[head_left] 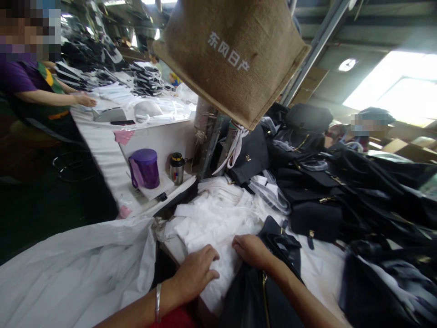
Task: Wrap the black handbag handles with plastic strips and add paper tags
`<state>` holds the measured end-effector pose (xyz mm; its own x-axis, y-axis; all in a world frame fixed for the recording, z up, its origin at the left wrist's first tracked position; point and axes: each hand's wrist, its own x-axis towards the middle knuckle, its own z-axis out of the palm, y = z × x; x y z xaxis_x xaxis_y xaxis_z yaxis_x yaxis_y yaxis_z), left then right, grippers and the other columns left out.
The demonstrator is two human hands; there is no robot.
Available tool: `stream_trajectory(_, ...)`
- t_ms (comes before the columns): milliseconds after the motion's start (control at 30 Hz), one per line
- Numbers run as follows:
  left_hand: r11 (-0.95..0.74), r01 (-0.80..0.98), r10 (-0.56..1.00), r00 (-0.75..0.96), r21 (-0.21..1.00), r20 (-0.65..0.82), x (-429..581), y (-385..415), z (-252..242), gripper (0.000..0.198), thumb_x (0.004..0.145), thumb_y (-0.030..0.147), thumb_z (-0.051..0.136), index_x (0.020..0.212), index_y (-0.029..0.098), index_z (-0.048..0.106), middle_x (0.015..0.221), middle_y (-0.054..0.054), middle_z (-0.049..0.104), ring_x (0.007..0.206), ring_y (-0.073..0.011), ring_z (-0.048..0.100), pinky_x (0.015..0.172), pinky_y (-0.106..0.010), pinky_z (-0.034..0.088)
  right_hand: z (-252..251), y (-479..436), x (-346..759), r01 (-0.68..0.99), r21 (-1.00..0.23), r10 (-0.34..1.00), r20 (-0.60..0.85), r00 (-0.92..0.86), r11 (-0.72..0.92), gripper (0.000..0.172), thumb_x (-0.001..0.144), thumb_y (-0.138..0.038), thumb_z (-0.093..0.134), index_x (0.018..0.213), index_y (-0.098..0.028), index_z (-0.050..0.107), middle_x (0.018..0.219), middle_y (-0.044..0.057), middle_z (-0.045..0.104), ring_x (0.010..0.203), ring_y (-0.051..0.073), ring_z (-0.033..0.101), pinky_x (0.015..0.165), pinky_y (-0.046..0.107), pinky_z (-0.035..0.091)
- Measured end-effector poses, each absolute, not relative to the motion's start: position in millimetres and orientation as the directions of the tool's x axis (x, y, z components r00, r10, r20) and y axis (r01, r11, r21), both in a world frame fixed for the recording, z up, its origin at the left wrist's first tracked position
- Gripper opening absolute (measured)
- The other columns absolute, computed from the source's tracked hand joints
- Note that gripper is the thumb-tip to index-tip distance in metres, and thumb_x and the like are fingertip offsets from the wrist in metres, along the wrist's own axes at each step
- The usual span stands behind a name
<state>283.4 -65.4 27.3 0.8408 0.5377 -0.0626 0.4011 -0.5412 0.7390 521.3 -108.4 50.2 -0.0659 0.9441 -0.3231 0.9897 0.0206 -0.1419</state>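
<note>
My left hand (196, 274) hovers over or rests on crumpled white tissue paper (218, 218), its thumb and fingers apart. A silver bracelet (157, 303) circles that wrist. To its right, my right hand (251, 249) is closed, with its curled fingers on a piece of the white paper. Below my right forearm lies a black bag (246, 296) with a gold zip, partly hidden by the arm. Another black bag part with a flap (273, 228) sits just behind my right hand.
Black bags (314, 218) pile up on the right. A large white sack (85, 269) lies at left. Beyond stand a purple jug (146, 168) and a steel flask (176, 169). A brown cloth bag (235, 54) hangs overhead by a metal post. A co-worker (27, 86) works at the left table.
</note>
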Motion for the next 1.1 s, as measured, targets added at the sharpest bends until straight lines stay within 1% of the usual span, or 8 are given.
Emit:
stream_trajectory(200,-0.549,0.516,0.608,0.787,0.658,-0.110,286,-64,17,0.049,0.078,0.017,0.064,0.125,0.020,0.051,0.123,-0.010,0.055,0.109,-0.0259,0.055,0.090,-0.034,0.042,45,-113,519,0.982,-0.189,0.954,-0.291,-0.078,0.022,0.019,0.093,-0.020,0.050,0.094,-0.019,0.069,0.087,0.008,0.074,0.080,0.022,0.069,0.066,0.026,0.040)
stream_trajectory(400,-0.350,0.531,0.682,0.709,0.772,-0.179,294,-56,8,0.004,0.078,0.021,0.061,0.083,0.020,0.062,0.084,-0.004,0.064,0.082,-0.0228,0.057,0.074,-0.032,0.037,55,-118,514,0.970,-0.244,0.970,-0.234,-0.064,0.005,0.020,0.091,-0.012,0.047,0.097,-0.018,0.066,0.089,0.008,0.072,0.082,0.022,0.067,0.069,0.026,0.040)
stream_trajectory(600,-0.099,0.454,0.656,0.699,0.886,-0.285,296,-32,6,0.029,0.081,0.041,0.058,0.063,0.018,0.054,0.059,0.004,0.047,0.058,-0.0126,0.043,0.054,-0.025,0.027,79,-133,498,0.935,-0.355,0.987,-0.147,-0.069,0.013,0.014,0.091,-0.014,0.053,0.103,-0.021,0.057,0.094,0.002,0.068,0.083,0.018,0.065,0.070,0.024,0.041)
stream_trajectory(700,0.035,0.411,0.605,0.716,0.911,-0.347,299,-26,11,0.039,0.079,0.052,0.058,0.060,0.019,0.047,0.053,0.007,0.038,0.050,-0.0094,0.032,0.047,-0.024,0.020,88,-141,485,0.899,-0.430,0.982,-0.114,-0.150,0.087,0.033,0.083,-0.014,0.065,0.112,-0.022,0.052,0.104,0.001,0.065,0.085,0.018,0.063,0.073,0.025,0.043)
stream_trajectory(767,0.124,0.384,0.577,0.723,0.915,-0.381,301,-27,15,0.045,0.078,0.059,0.057,0.061,0.020,0.045,0.051,0.008,0.035,0.046,-0.0083,0.028,0.044,-0.024,0.016,93,-143,477,0.899,-0.410,0.976,-0.076,-0.204,0.156,0.042,0.081,-0.014,0.069,0.118,-0.022,0.049,0.111,0.004,0.061,0.094,0.021,0.061,0.077,0.028,0.044)
stream_trajectory(833,0.208,0.357,0.556,0.723,0.911,-0.410,305,-30,19,0.049,0.077,0.065,0.056,0.063,0.020,0.045,0.049,0.009,0.034,0.043,-0.0076,0.026,0.042,-0.024,0.015,96,-141,470,0.919,-0.338,0.970,-0.059,-0.235,0.202,0.035,0.085,-0.014,0.065,0.117,-0.022,0.051,0.110,0.004,0.060,0.097,0.023,0.060,0.076,0.029,0.043)
stream_trajectory(933,0.314,0.313,0.536,0.720,0.896,-0.440,310,-35,24,0.053,0.073,0.071,0.057,0.066,0.019,0.048,0.049,0.008,0.037,0.041,-0.0068,0.027,0.040,-0.023,0.015,98,-136,464,0.946,-0.242,0.968,-0.076,-0.241,0.216,0.014,0.094,-0.012,0.053,0.104,-0.022,0.058,0.098,0.003,0.062,0.084,0.019,0.061,0.065,0.027,0.040)
stream_trajectory(1100,0.504,0.228,0.488,0.721,0.833,-0.492,301,-44,39,0.060,0.075,0.079,0.048,0.076,0.019,0.048,0.056,0.008,0.044,0.039,-0.0042,0.024,0.039,-0.021,0.016,99,-135,462,0.972,-0.174,0.981,-0.083,-0.173,0.156,0.015,0.097,-0.011,0.048,0.093,-0.019,0.060,0.089,0.003,0.063,0.076,0.017,0.061,0.062,0.027,0.038)
